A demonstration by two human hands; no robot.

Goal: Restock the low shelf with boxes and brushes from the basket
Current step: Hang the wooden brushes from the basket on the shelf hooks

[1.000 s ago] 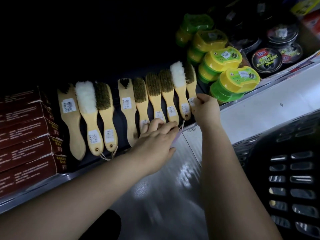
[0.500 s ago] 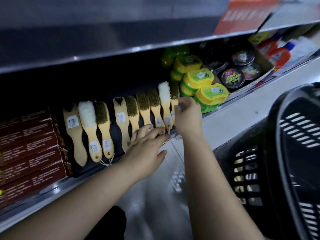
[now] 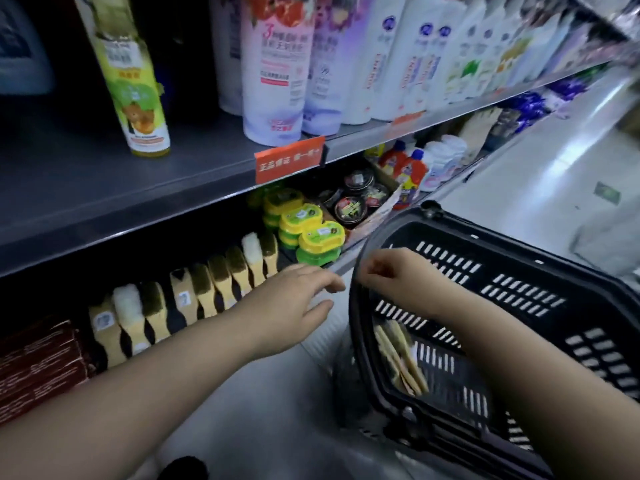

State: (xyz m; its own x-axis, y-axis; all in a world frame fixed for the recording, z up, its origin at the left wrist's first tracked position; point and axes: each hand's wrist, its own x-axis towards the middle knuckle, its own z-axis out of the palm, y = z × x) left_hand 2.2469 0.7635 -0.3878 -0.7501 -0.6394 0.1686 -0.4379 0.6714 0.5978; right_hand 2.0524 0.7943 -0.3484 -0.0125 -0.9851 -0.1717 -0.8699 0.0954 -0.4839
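Wooden brushes [image 3: 398, 355] in the basket [image 3: 519, 289] look light, stiff, easiest taken by the handle; left hand [image 3: 298, 299] and right hand [image 3: 391, 268] loose, empty.

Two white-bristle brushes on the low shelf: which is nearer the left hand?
The white brush second from the row's right end, near the yellow-lidded tubs, above the left hand. The other white brush sits far left, near the red boxes.

Basket [image 3: 519, 289] right of shelved brushes [image 3: 214, 282]
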